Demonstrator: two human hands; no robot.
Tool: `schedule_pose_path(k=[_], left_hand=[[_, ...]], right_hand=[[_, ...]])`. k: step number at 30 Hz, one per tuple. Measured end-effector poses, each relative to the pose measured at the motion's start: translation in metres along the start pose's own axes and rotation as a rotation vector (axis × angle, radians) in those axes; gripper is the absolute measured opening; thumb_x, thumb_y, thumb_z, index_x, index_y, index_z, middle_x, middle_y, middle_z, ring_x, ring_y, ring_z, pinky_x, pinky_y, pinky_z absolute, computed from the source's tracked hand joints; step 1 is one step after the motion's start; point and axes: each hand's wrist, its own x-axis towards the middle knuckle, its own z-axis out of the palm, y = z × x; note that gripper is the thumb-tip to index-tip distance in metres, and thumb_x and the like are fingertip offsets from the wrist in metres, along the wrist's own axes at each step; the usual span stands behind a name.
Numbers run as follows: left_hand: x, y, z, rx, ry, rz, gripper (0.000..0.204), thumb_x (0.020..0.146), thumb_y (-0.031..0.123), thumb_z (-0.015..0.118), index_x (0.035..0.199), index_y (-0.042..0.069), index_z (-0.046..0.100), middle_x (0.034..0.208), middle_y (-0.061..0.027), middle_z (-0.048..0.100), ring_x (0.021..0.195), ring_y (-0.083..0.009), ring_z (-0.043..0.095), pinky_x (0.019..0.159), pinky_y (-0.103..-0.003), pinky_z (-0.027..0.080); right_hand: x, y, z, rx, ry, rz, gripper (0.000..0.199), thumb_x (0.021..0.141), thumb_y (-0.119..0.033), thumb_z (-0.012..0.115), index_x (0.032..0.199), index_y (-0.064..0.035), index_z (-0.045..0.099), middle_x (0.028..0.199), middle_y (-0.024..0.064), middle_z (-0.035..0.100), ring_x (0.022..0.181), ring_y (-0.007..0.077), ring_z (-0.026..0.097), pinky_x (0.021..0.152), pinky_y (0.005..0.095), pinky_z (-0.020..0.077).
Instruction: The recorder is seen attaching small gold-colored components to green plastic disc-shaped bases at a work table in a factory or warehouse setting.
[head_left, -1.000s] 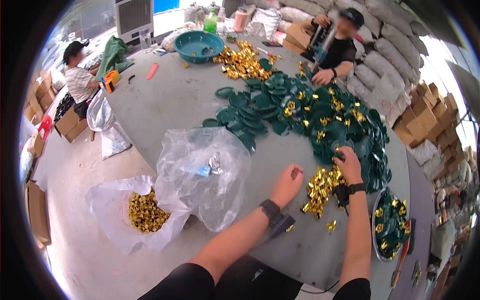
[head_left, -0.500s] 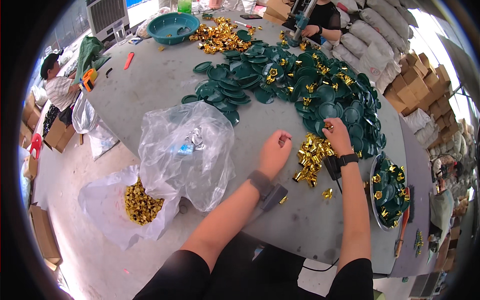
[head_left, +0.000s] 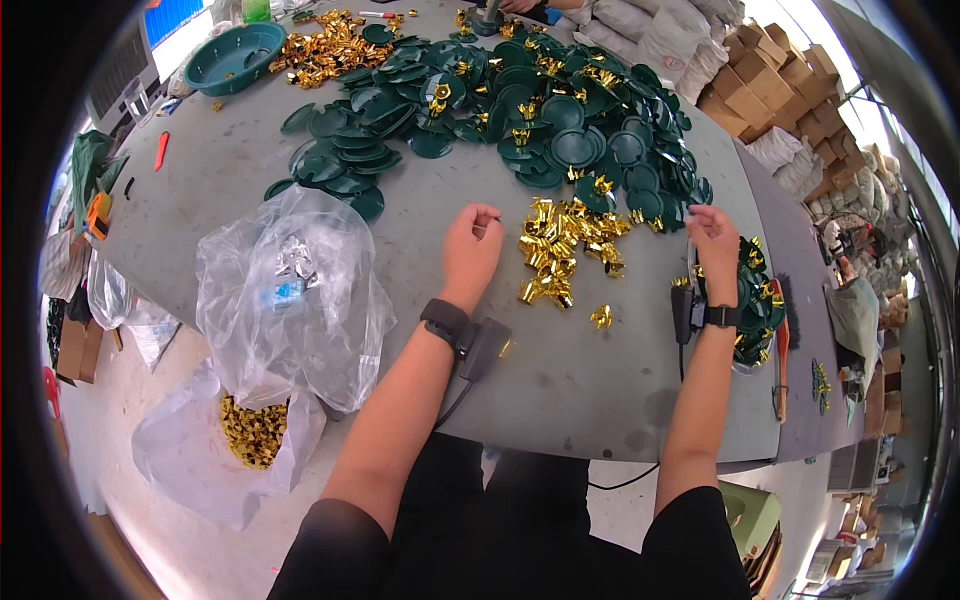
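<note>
My left hand is raised over the table, its fingers curled in and thumb against them; what it holds, if anything, is hidden. To its right lies a heap of shiny gold pieces. My right hand hovers at the left edge of a tray filled with dark green discs bearing gold pieces. Its fingers are bent together, tips toward the left, and I cannot make out anything between them. Beyond both hands spreads a large pile of green discs, some topped with gold pieces. One small gold piece lies apart.
A clear plastic bag lies left of my left arm. Below it, a white sack holds small gold-coloured bits. A green basin and more gold pieces stand far left. A wooden-handled brush lies right of the tray.
My right hand has moved from the gold heap and disc pile rightward to the tray. The gold piece at its fingertips no longer shows. My left hand stays curled; the whole view has shifted.
</note>
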Motion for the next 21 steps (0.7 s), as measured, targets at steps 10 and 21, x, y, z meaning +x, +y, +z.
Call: schedule_pose_path(k=[10, 21], left_hand=[[-0.016, 0.023, -0.016, 0.144, 0.076, -0.005, 0.010, 0.082, 0.013, 0.051, 0.085, 0.006, 0.057, 0.074, -0.0076, 0.059, 0.069, -0.0193, 0.056, 0.064, -0.031, 0.045], [-0.013, 0.007, -0.007, 0.041, 0.043, 0.141, 0.015, 0.080, 0.017, 0.052, 0.089, 0.006, 0.056, 0.071, -0.0112, 0.059, 0.066, -0.0242, 0.058, 0.062, -0.035, 0.045]], right_hand=[[0.039, 0.015, 0.125, -0.265, -0.328, -0.392, 0.040, 0.075, -0.020, 0.067, 0.111, -0.0044, 0.058, 0.105, 0.0144, 0.060, 0.095, 0.0292, 0.058, 0.085, 0.0336, 0.0445], [0.045, 0.015, 0.119, -0.313, -0.319, -0.382, 0.024, 0.067, 0.001, 0.064, 0.088, -0.0023, 0.053, 0.084, 0.0132, 0.058, 0.079, 0.0283, 0.058, 0.072, 0.0326, 0.0447]])
